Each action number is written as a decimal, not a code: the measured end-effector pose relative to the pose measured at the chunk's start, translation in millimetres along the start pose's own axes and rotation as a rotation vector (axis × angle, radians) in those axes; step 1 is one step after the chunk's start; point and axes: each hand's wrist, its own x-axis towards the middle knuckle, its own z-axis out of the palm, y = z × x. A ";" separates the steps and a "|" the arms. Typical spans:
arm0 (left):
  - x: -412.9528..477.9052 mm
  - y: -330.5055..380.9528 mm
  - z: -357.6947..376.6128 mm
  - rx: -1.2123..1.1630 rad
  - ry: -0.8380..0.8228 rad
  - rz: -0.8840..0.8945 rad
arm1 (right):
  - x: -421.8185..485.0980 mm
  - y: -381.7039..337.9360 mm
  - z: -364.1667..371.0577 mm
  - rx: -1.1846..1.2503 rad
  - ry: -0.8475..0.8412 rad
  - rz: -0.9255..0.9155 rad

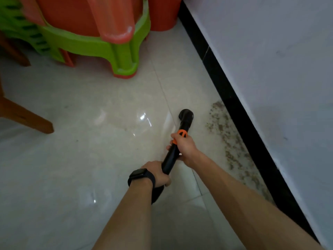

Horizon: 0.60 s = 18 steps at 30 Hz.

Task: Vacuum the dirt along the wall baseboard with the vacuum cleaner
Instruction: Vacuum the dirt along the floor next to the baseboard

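Observation:
A black vacuum cleaner with an orange ring points away from me over the pale tiled floor. My right hand grips its tube just below the orange ring. My left hand, with a black watch on the wrist, grips the lower end of the tube. The nozzle hangs left of a band of brown dirt, apart from it. That dirt lies along the black baseboard at the foot of the white wall.
Stacked green and orange plastic stools stand at the back left. An orange bucket-like thing stands by the baseboard at the top. A wooden furniture leg slants in from the left. Glossy tiles lie in front of me.

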 end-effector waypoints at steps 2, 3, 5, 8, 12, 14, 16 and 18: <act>-2.6 -10.9 1.9 0.035 -0.073 -0.050 | -7.8 19.0 4.2 0.042 0.033 -0.028; -4.0 -17.3 -0.7 0.074 -0.087 -0.078 | -10.2 28.9 6.9 0.082 0.045 -0.037; -7.6 -30.4 -7.2 0.165 -0.080 -0.138 | -12.4 49.8 13.9 0.192 0.043 -0.051; -13.3 -37.9 -0.7 0.231 -0.003 -0.195 | -17.1 74.3 16.7 0.325 0.055 -0.056; -24.1 -20.8 28.1 0.191 0.088 -0.128 | -25.6 80.6 -4.6 0.534 0.107 -0.058; -25.3 -8.9 39.6 0.172 0.108 -0.067 | -24.2 79.2 -19.9 0.569 0.137 -0.062; -22.8 2.5 46.8 0.150 0.134 -0.025 | -19.6 77.8 -34.0 0.599 0.140 -0.072; -19.9 13.6 52.4 0.130 0.144 -0.003 | -14.7 73.2 -45.3 0.617 0.135 -0.072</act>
